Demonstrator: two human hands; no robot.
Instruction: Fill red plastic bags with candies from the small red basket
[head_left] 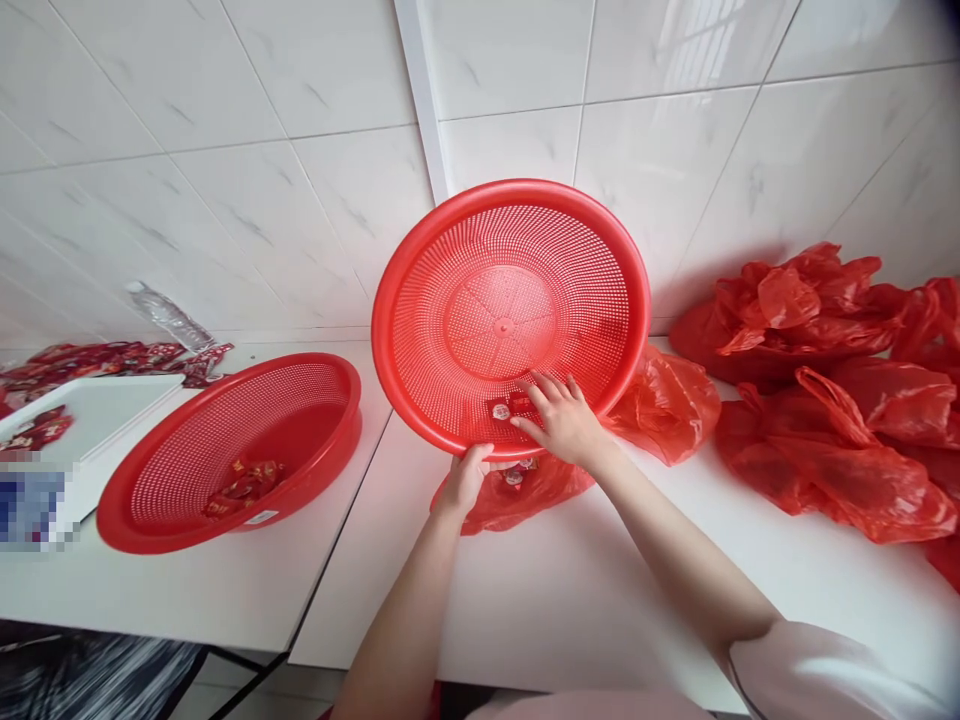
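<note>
A red perforated plastic basket (501,330) is tilted with its inside facing me. My left hand (466,480) grips its near rim, thumb over the edge, the other fingers hidden beneath. My right hand (561,415) reaches into the lower part of the basket with its fingers apart. Beside its fingertips lie small red packets (500,409). Under the near rim rests a red plastic bag (517,505), with packets showing at its mouth. Whether the left fingers also hold the bag is hidden.
Left of me, another red basket (337,430) holds several red packets (247,487). Beyond it stand a white tray (124,400), a heap of red packets (112,357) and clear plastic (172,318). Filled red bags (825,450) crowd the right side. A tiled wall (510,150) backs the white tables (600,600).
</note>
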